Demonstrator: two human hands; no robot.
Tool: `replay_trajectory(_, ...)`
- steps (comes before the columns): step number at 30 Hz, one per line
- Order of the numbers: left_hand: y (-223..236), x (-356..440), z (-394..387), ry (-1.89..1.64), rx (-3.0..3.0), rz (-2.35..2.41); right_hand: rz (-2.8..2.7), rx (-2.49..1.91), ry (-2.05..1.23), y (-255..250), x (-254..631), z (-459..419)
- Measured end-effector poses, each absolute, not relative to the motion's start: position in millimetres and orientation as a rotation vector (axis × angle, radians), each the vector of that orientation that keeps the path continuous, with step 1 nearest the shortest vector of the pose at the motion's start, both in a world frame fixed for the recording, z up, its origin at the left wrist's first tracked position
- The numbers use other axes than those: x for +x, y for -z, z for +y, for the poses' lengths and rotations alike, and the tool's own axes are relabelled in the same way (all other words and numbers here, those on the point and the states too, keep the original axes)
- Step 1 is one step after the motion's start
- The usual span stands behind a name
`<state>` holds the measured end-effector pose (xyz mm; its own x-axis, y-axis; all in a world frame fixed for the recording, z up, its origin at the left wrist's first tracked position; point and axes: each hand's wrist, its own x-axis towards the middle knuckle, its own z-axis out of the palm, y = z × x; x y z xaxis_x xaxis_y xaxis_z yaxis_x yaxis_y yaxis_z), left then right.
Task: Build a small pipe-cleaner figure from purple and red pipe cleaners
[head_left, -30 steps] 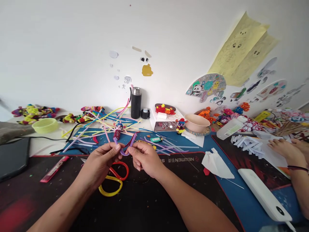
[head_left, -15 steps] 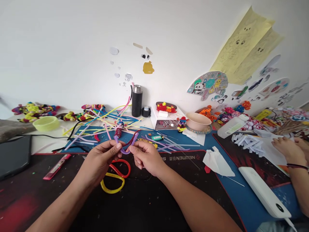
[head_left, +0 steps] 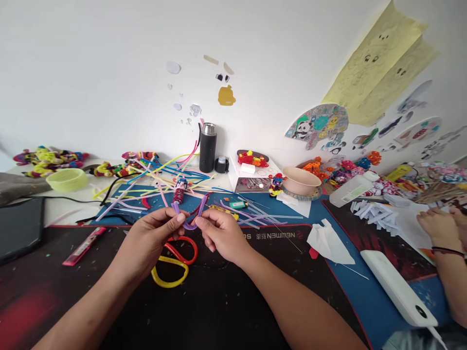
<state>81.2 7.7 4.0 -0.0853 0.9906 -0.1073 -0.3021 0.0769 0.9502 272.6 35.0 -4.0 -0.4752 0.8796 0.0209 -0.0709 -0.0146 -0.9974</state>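
Note:
A purple pipe cleaner, bent into a U, is pinched between my two hands. My left hand grips its left side with thumb and fingers. On the other side, my right hand closes on it the same way. Just behind the bend stands a small doll with a dark red wrapped body and a blue and red head. A dark red strip, its kind unclear, shows behind the right arm of the U. Below my left hand lie scissors with red and yellow handles, their blades hidden.
Loose pipe cleaners spread behind my hands. A black thermos stands near the wall, a beige bowl to its right. At right are a white power bank and another person's hands. A pink box lies left.
My hands have come slightly closer together, and the purple U looks narrower. Both keep their hold. The camera's view has shifted a little.

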Motion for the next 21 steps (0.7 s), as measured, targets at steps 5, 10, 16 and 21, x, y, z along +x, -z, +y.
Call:
replay_trajectory(5,-0.9,78.9,9.4,-1.341,0.911,1.124,-1.633,-0.930,-1.517,1.0,273.3,31.3)
replay_trajectory(10,5.0,75.1,10.4,-1.280,1.002,1.169,-1.799,-0.982,-1.444,0.5,273.5,28.1)
replay_trajectory(16,1.7,74.4,11.4,-1.232,1.119,1.249,-1.859,-0.970,-1.373,1.2,272.7,27.0)
replay_trajectory(21,-0.6,75.3,11.5,-1.180,1.151,1.296,-1.884,-0.962,-1.363,1.7,273.1,26.8)
